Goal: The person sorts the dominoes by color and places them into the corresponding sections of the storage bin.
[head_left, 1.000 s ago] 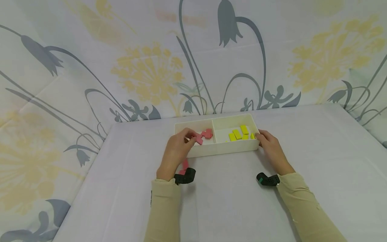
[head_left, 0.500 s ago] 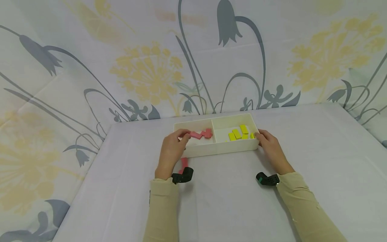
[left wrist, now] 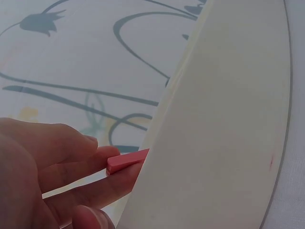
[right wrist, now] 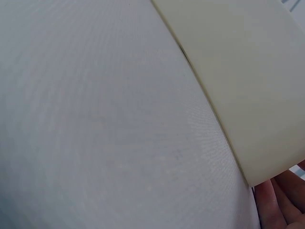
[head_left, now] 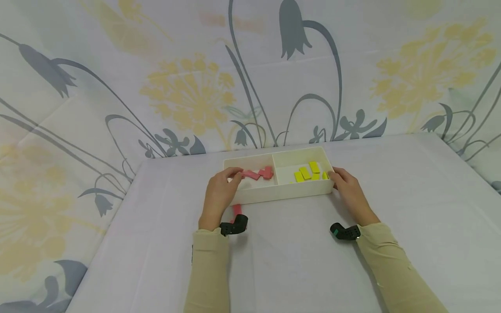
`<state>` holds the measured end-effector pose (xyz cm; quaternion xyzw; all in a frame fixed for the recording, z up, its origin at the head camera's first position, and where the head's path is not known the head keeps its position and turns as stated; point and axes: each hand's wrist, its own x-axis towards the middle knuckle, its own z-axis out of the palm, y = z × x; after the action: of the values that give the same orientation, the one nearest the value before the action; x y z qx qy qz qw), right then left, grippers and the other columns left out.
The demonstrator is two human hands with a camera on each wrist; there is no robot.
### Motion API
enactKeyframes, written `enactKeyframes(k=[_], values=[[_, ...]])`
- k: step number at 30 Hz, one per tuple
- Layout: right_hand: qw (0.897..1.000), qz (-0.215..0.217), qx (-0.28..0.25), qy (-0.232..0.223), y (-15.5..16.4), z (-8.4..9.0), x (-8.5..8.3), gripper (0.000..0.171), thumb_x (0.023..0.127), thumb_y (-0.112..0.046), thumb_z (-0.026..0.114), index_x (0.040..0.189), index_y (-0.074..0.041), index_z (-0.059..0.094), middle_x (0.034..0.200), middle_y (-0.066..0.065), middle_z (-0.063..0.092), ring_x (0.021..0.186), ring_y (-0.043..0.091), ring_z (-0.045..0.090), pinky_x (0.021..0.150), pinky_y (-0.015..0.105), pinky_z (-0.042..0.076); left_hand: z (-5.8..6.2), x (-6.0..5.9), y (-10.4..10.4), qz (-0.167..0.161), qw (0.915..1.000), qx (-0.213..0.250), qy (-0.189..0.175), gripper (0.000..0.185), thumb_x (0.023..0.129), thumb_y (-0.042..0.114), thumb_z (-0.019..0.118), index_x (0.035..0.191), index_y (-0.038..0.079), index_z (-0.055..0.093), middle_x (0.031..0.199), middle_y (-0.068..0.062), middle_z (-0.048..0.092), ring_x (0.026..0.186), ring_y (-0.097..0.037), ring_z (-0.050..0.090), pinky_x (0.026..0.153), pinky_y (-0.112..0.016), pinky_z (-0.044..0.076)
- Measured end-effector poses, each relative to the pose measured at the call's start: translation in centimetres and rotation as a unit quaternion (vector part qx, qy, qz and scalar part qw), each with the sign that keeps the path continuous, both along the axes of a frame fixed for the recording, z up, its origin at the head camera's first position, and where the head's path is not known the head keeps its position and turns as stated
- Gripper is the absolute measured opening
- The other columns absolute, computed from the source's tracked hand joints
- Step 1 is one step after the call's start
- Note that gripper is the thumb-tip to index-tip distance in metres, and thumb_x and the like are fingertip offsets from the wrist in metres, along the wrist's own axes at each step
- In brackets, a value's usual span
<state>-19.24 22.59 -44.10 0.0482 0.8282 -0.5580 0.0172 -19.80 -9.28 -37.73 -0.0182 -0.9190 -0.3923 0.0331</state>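
Observation:
A white two-compartment box (head_left: 283, 192) stands on the table. My left hand (head_left: 217, 193) reaches over its left end, and in the left wrist view the fingers hold a red block (left wrist: 127, 160) just above the rim. Red blocks (head_left: 267, 172) lie in the left compartment; several yellow blocks (head_left: 305, 173) lie in the right one. At the box's right end my right hand (head_left: 349, 191) grips the end wall. Its fingers (right wrist: 269, 210) show past the box corner in the right wrist view. Red blocks (head_left: 237, 209) on the table are partly hidden by the left wrist.
A white cloth covers the table (head_left: 289, 261). Close behind the box rises a floral fabric backdrop (head_left: 258, 78), which also runs along the left side. Black wrist cameras (head_left: 236, 225) sit on both wrists.
My left hand has drawn back left from the middle of the left compartment to the box's left end. The right hand stays on the box's right end.

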Motion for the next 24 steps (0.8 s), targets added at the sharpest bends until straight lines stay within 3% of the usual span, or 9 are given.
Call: enactKeyframes(k=[19, 24], values=[[1.0, 0.003, 0.004, -0.001, 0.06, 0.08, 0.0, 0.066, 0.09, -0.054, 0.032, 0.138, -0.007, 0.031, 0.14, 0.012, 0.032, 0.119, 0.032, 0.038, 0.097, 0.051, 0.027, 0.1, 0.13, 0.24, -0.003, 0.9999, -0.009, -0.006, 0.028, 0.09, 0.033, 0.048, 0.113, 0.023, 0.061, 0.109, -0.003, 0.061, 0.106, -0.024, 0.049, 0.087, -0.045, 0.039], [1.0, 0.001, 0.005, 0.0, -0.03, 0.12, 0.06, 0.066, 0.091, -0.053, 0.032, 0.138, -0.007, 0.031, 0.14, 0.013, 0.032, 0.119, 0.032, 0.037, 0.097, 0.051, 0.027, 0.08, 0.12, 0.19, -0.007, 0.9999, -0.008, -0.004, 0.029, 0.089, 0.034, 0.048, 0.113, 0.022, 0.061, 0.108, -0.003, 0.061, 0.099, -0.023, 0.052, 0.082, -0.042, 0.041]])
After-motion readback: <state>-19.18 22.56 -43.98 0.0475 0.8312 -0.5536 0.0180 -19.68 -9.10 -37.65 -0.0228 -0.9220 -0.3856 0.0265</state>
